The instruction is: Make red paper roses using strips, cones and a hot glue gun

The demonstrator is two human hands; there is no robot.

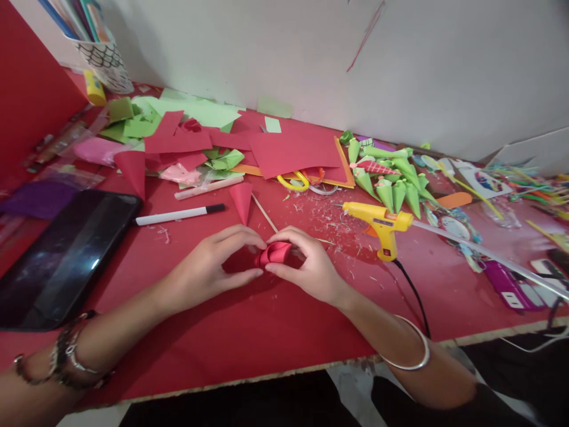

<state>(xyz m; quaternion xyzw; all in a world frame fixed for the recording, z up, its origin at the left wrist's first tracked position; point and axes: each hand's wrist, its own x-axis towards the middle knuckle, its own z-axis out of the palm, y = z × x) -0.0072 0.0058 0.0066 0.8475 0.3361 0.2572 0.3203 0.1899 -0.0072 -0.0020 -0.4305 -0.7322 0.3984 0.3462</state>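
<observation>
A rolled piece of red paper [276, 254] is held between my two hands, just above the red table. My left hand [226, 261] has its thumb and fingers closed on the roll's left end. From the other side, my right hand [306, 261] grips it with the thumb below and the fingers over the top. Just beyond my fingers lies a red paper cone [242, 200], point toward me. Beside it a thin wooden stick [264, 213] runs toward my right hand. A second red cone [132, 171] rests farther left.
A yellow glue gun [382, 224] with a clear glue stick and black cord lies at right, by several green paper cones [398, 184]. A marker [178, 214] and a black phone [66, 255] lie at left. Red paper sheets [293, 153] are behind, near a patterned pen cup [106, 62].
</observation>
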